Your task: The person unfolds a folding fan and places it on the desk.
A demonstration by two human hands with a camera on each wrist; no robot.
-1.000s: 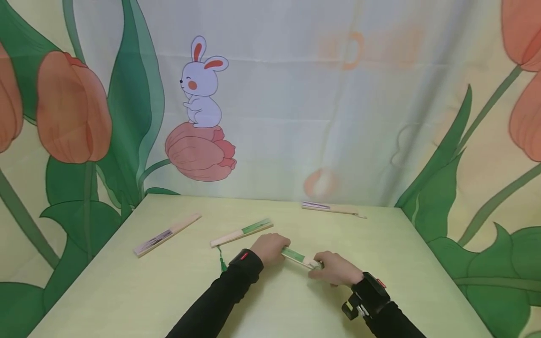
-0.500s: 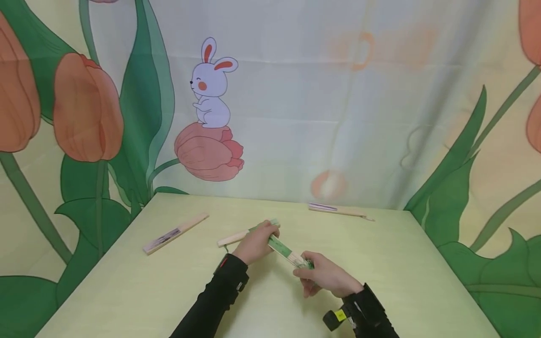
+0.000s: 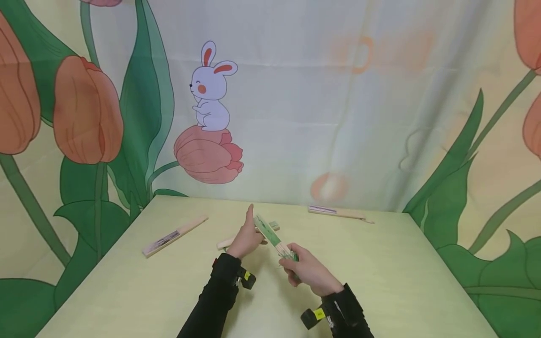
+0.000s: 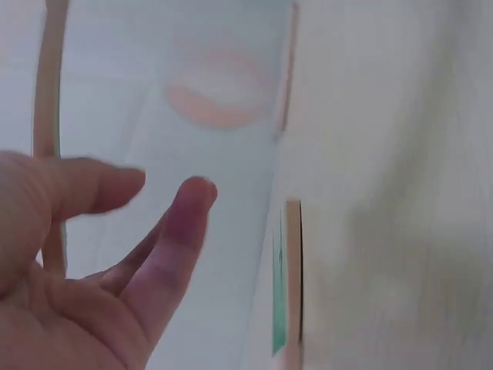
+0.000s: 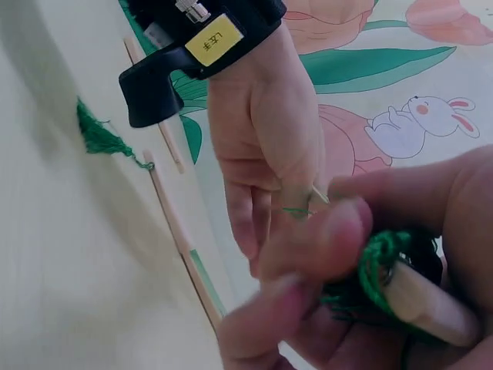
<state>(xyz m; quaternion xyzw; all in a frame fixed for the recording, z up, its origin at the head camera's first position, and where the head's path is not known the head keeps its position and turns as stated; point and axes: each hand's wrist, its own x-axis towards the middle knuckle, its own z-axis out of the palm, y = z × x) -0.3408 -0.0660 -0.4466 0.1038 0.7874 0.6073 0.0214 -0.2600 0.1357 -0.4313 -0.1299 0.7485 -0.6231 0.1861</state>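
A folded hand fan (image 3: 267, 231) with a green leaf and wooden ribs slants above the table. My right hand (image 3: 310, 270) grips its lower end. In the right wrist view a green tassel (image 5: 383, 258) is bunched among the fingers beside the fan's wooden butt. Next to the fan's upper end is my left hand (image 3: 246, 239), thumb raised and fingers apart. The left wrist view shows a gap between thumb and fingertips, with the held fan passing behind them. A second green folded fan (image 3: 274, 226) lies on the table behind the left hand, partly hidden.
On the left of the pale yellow table (image 3: 139, 300) lies a folded fan (image 3: 175, 235) with a purple-grey leaf. Another purple one (image 3: 338, 212) rests near the back edge. A printed curtain (image 3: 279, 94) hangs behind. The second green fan's tassel (image 5: 100, 137) spreads on the table.
The held fan has swung steeper, its upper end moving left and away. My left hand has let go of that end and spread its fingers. The right hand has shifted left, still gripping.
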